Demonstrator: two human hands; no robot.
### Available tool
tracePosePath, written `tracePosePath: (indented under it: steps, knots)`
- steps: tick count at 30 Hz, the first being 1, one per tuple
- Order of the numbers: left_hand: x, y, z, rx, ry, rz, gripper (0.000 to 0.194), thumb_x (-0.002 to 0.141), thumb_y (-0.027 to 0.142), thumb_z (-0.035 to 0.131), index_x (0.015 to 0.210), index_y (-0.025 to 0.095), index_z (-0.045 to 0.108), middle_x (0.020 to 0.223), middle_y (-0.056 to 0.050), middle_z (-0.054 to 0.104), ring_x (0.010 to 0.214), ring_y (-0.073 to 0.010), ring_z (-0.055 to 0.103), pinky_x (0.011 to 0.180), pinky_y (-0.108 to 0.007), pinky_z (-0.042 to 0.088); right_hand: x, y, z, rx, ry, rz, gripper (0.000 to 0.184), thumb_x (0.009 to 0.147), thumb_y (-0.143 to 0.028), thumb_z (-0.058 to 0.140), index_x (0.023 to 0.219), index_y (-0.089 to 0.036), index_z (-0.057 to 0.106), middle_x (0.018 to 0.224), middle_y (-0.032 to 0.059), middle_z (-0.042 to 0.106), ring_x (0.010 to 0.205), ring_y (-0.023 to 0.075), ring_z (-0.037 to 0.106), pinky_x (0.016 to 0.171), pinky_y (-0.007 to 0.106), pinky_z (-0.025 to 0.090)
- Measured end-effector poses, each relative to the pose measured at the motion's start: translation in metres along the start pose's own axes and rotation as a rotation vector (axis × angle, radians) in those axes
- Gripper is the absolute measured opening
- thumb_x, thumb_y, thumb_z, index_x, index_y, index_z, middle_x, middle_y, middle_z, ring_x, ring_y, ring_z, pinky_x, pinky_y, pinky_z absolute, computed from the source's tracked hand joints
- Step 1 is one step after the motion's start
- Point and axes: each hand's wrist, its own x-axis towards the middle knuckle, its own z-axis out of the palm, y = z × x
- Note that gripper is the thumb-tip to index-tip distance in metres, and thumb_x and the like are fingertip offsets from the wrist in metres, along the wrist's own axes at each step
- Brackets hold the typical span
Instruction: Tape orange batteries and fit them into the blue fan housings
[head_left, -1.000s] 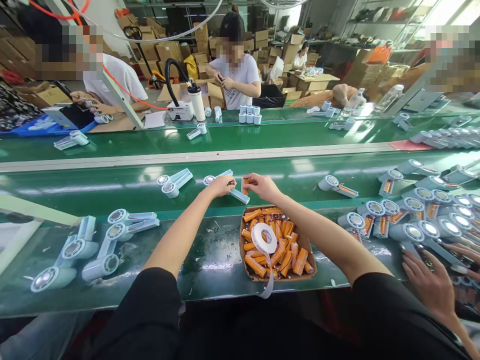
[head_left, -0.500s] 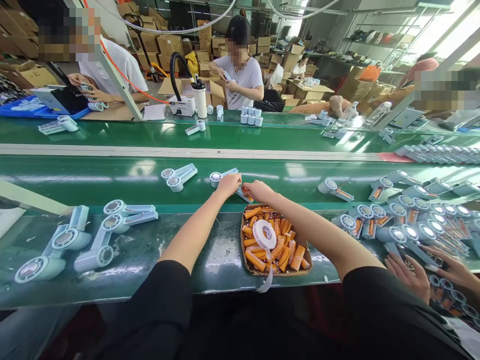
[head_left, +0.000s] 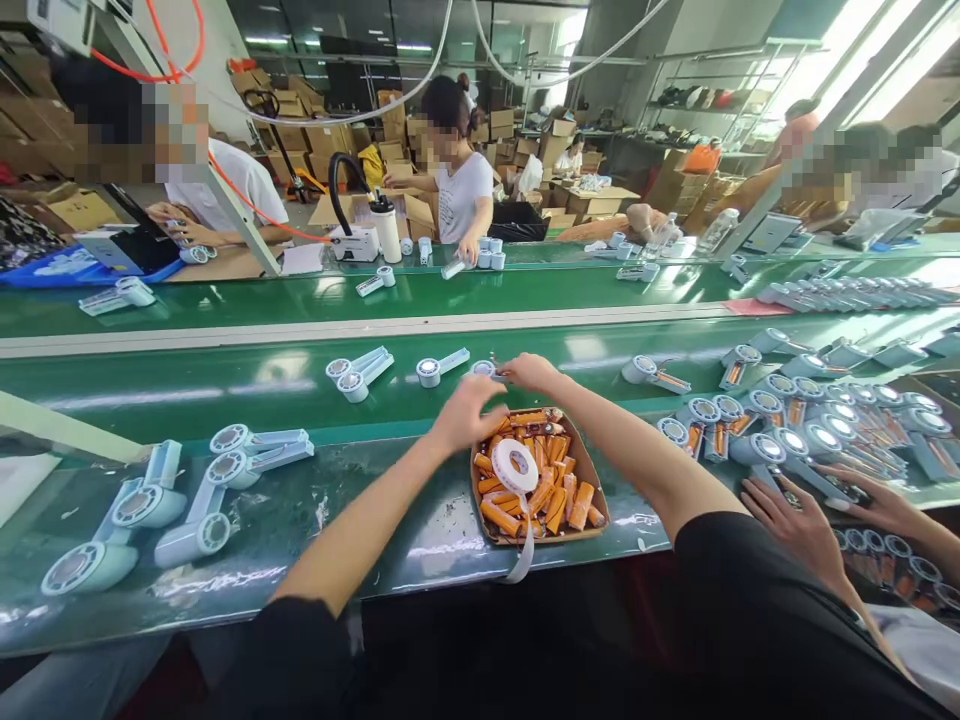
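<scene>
My left hand (head_left: 466, 410) reaches down to the near edge of a cardboard box (head_left: 592, 500) full of orange batteries (head_left: 555, 490). Its fingers dip among them and are partly hidden. A roll of white tape (head_left: 514, 466) lies on top of the batteries. My right hand (head_left: 531, 372) is closed just beyond the box, on the green belt (head_left: 225, 385), gripping a light-blue fan unit (head_left: 482, 368) whose round head shows beside the fingers. Another fan unit (head_left: 441, 366) lies free on the belt to the left.
Several fan units lie at the near left (head_left: 187, 500), and a big pile of them (head_left: 810, 430) at the right. A co-worker's hands (head_left: 799, 525) work at that pile. Across the far belt other people stand by a white machine (head_left: 358, 240) and stacked cartons.
My left hand has let go of the fan unit and come back to the battery box. My right hand stays on the belt. The view has shifted slightly.
</scene>
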Motion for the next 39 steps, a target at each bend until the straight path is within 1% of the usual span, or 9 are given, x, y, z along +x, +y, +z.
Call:
tracePosePath:
  steps: [4, 9, 15, 20, 22, 26, 29, 35, 39]
  knots:
    - [-0.059, 0.036, 0.003, 0.027, -0.205, 0.432, 0.033, 0.092, 0.030, 0.073, 0.124, 0.022, 0.071, 0.136, -0.010, 0.070, 0.137, -0.0302, 0.057, 0.120, -0.047, 0.046, -0.040, 0.029, -0.030, 0.239, 0.195, 0.014, 0.012, 0.092, -0.032, 0.073, 0.083, -0.024, 0.073, 0.069, -0.0030, 0.072, 0.078, 0.0154, 0.069, 0.087, 0.029, 0.055]
    - [-0.096, 0.054, -0.019, 0.141, -0.039, 0.381, 0.031, 0.093, 0.014, 0.065, 0.123, 0.021, 0.069, 0.127, -0.009, 0.073, 0.134, -0.0297, 0.057, 0.115, -0.048, 0.053, -0.121, 0.009, -0.033, 0.472, 0.321, 0.015, 0.033, 0.106, -0.046, 0.050, 0.095, -0.024, 0.072, 0.074, 0.0016, 0.073, 0.069, 0.0168, 0.066, 0.066, 0.029, 0.058]
    - [-0.128, 0.067, -0.035, 0.230, 0.227, 0.263, 0.043, 0.097, 0.025, 0.065, 0.139, 0.020, 0.059, 0.127, -0.014, 0.070, 0.142, -0.0383, 0.050, 0.117, -0.060, 0.050, -0.237, -0.074, 0.036, 0.843, -0.326, -0.078, 0.044, 0.094, -0.058, 0.068, 0.095, -0.016, 0.078, 0.063, 0.0001, 0.069, 0.049, 0.0125, 0.057, 0.047, 0.023, 0.044]
    - [-0.150, 0.047, -0.039, 0.267, 0.345, 0.178, 0.051, 0.093, 0.009, 0.060, 0.142, 0.022, 0.056, 0.132, -0.013, 0.067, 0.150, -0.0394, 0.044, 0.122, -0.068, 0.043, -0.259, -0.095, 0.052, 0.753, -0.706, -0.302, 0.050, 0.085, -0.068, 0.075, 0.092, -0.019, 0.082, 0.062, -0.0007, 0.068, 0.052, 0.0134, 0.057, 0.052, 0.024, 0.040]
    - [-0.159, 0.039, -0.038, 0.272, 0.383, 0.133, 0.054, 0.091, 0.007, 0.061, 0.142, 0.024, 0.056, 0.132, -0.013, 0.067, 0.151, -0.0405, 0.042, 0.118, -0.067, 0.048, -0.245, -0.080, 0.041, 0.586, -0.585, -0.282, 0.045, 0.087, -0.062, 0.076, 0.107, -0.022, 0.083, 0.071, 0.0004, 0.074, 0.060, 0.0168, 0.063, 0.058, 0.026, 0.046]
    - [-0.169, 0.040, -0.031, 0.273, 0.436, 0.140, 0.054, 0.090, 0.003, 0.062, 0.140, 0.024, 0.057, 0.127, -0.013, 0.068, 0.150, -0.0417, 0.043, 0.112, -0.067, 0.055, -0.195, -0.033, 0.015, 0.166, 0.160, 0.061, 0.034, 0.095, -0.036, 0.070, 0.124, -0.021, 0.078, 0.102, 0.0092, 0.079, 0.096, 0.0268, 0.069, 0.090, 0.040, 0.056]
    - [-0.171, 0.049, -0.024, 0.244, 0.417, 0.192, 0.055, 0.089, 0.000, 0.062, 0.138, 0.026, 0.060, 0.123, -0.011, 0.071, 0.147, -0.0395, 0.048, 0.110, -0.065, 0.057, -0.169, -0.007, 0.012, -0.007, 0.283, 0.118, 0.027, 0.088, -0.024, 0.074, 0.113, -0.019, 0.080, 0.111, 0.0156, 0.076, 0.109, 0.0317, 0.066, 0.106, 0.049, 0.051]
    - [-0.181, 0.054, -0.023, 0.208, 0.316, 0.256, 0.058, 0.090, 0.000, 0.063, 0.141, 0.026, 0.063, 0.130, -0.011, 0.071, 0.146, -0.0363, 0.052, 0.114, -0.061, 0.057, -0.179, -0.002, 0.018, 0.851, 0.685, 0.082, 0.035, 0.095, -0.050, 0.065, 0.119, -0.026, 0.074, 0.109, 0.0063, 0.075, 0.098, 0.0230, 0.072, 0.096, 0.044, 0.059]
    - [-0.185, 0.058, -0.027, 0.252, 0.196, 0.323, 0.048, 0.095, 0.003, 0.060, 0.136, 0.027, 0.068, 0.131, -0.009, 0.072, 0.147, -0.0354, 0.052, 0.112, -0.056, 0.060, -0.204, -0.039, 0.017, 1.271, 0.552, 0.044, 0.048, 0.087, -0.049, 0.078, 0.130, -0.028, 0.070, 0.106, 0.0024, 0.075, 0.091, 0.0187, 0.074, 0.086, 0.037, 0.063]
